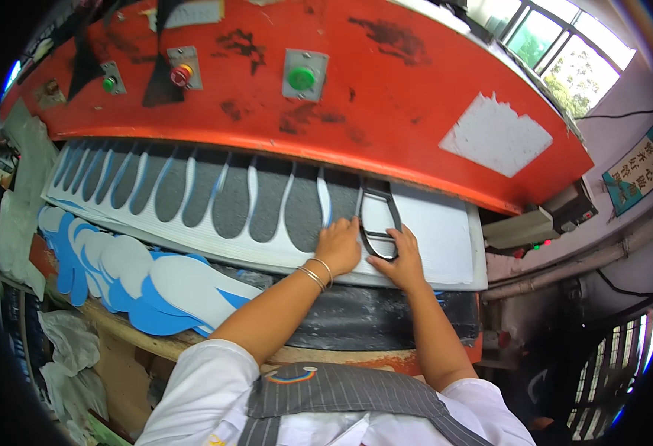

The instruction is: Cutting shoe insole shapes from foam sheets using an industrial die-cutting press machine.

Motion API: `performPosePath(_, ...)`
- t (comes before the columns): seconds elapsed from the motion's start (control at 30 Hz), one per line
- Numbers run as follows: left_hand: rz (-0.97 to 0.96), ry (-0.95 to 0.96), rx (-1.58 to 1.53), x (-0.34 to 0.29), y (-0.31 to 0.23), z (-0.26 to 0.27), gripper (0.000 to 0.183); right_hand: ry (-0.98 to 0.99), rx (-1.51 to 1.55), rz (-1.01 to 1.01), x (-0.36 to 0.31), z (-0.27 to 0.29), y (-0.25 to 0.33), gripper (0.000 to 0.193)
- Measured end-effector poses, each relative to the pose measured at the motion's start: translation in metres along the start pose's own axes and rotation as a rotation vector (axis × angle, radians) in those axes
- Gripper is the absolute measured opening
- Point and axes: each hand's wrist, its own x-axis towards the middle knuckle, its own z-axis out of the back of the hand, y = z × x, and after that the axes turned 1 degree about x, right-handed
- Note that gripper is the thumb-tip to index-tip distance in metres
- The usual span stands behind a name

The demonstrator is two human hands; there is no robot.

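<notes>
A black, sole-shaped cutting die (377, 235) with crossbars lies on a white ribbed sheet (439, 236), at the right end of a row of long sole-shaped cut-outs. Grey shows through these openings. My right hand (403, 262) grips the die's lower right rim between thumb and fingers. Flat on the sheet, my left hand (339, 248) rests with its fingertips against the die's left edge. A thin bangle circles my left wrist. To the left, a pile of white and blue sole-shaped pieces (159, 286) lies in front of the sheet.
Across the back, just above the sheet, spans a red press beam (393, 111) with a green button (302, 77) and a red knob (181, 74). A dark padded edge (371, 320) runs before me. Plastic bags (70, 342) hang at left; a pipe (571, 264) runs along the right wall.
</notes>
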Motion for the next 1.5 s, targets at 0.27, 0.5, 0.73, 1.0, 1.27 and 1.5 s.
performPosePath(0.27,0.302,-0.795,-0.317,-0.001,0.147,0.205,0.068,-0.237,0.058,0.137,0.04,0.026,0.071,0.069)
performPosePath(0.5,0.351,-1.414,-0.039,-0.007,0.328,0.377,0.074,-0.466,0.4,0.319,0.191,0.001,0.201,0.054)
performPosePath(0.73,0.218,-0.966,-0.086,-0.042,0.332,0.44,0.06,-0.508,0.429,0.118,0.21,-0.016,0.216,0.035)
performPosePath(1.0,0.119,-0.419,-0.342,-0.082,0.134,0.209,0.02,0.38,0.253,0.123,0.045,-0.046,0.167,0.04)
performPosePath(1.27,-0.21,0.049,0.025,-0.112,0.026,0.103,0.024,0.289,-0.013,0.124,-0.038,-0.005,0.116,0.053)
performPosePath(1.5,-0.011,-0.083,0.017,-0.107,0.011,0.089,0.026,0.308,-0.077,0.131,-0.025,0.002,0.121,0.045)
